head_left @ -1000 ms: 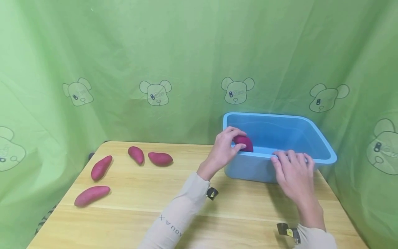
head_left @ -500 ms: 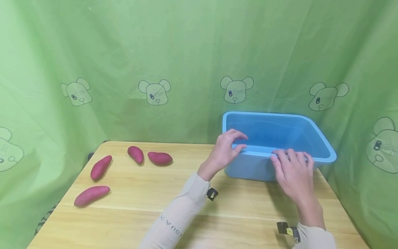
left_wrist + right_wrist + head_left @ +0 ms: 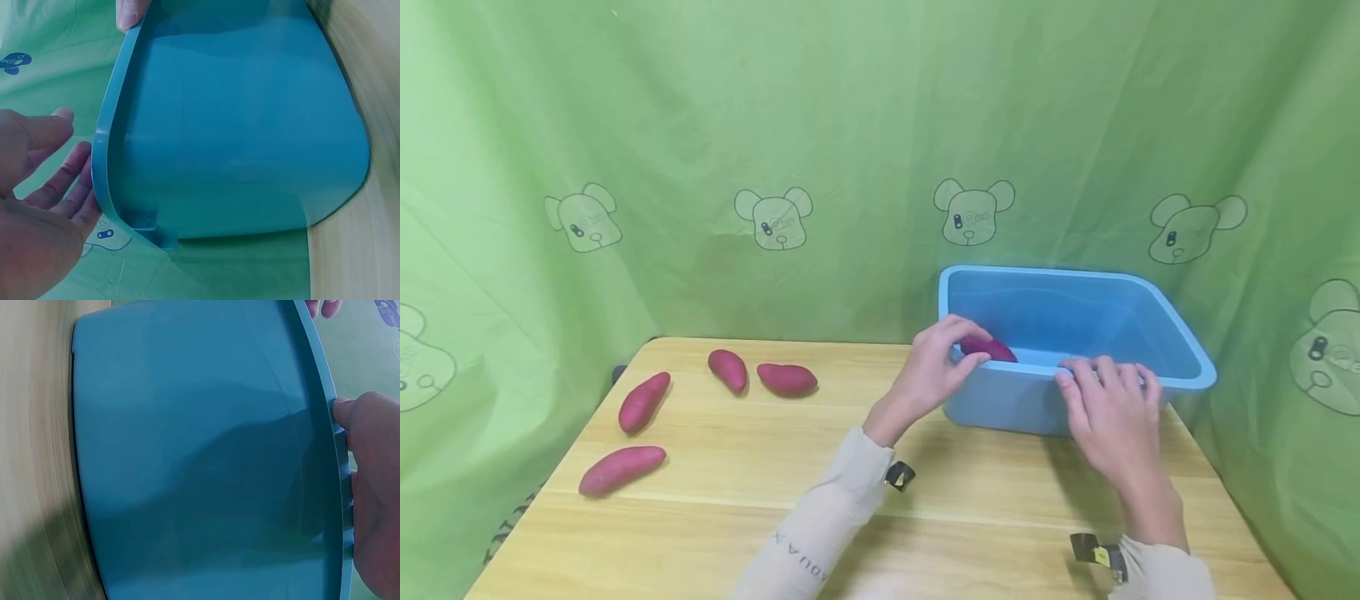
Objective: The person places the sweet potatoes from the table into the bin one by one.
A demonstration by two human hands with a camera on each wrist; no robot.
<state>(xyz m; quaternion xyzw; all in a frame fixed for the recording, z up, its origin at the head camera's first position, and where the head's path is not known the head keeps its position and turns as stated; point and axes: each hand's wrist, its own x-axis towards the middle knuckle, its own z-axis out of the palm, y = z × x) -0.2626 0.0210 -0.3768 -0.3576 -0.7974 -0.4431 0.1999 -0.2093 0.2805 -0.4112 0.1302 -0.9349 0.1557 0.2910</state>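
Observation:
My left hand [image 3: 927,364] hovers at the left end of the blue plastic bin's front rim [image 3: 1022,369], thumb and fingers apart. In the left wrist view nothing lies between those loose fingers [image 3: 56,184]. Just beyond them, a purple-red sweet potato [image 3: 997,349] shows inside the bin, its lower part hidden by the front wall. My right hand [image 3: 1111,421] grips the same rim farther right, fingers hooked over the edge; the right wrist view has its thumb [image 3: 347,412] against the rim.
Several more sweet potatoes lie on the left of the wooden table [image 3: 722,533], among them a curved one [image 3: 622,471] and one [image 3: 787,380] nearest the bin. A green curtain [image 3: 850,125] with bear-head prints hangs behind and at both sides.
One second ago a sweet potato stood between my left fingers; it dropped out of sight, then shows again lower in the bin. My left hand has drawn slightly left; the right stays on the rim.

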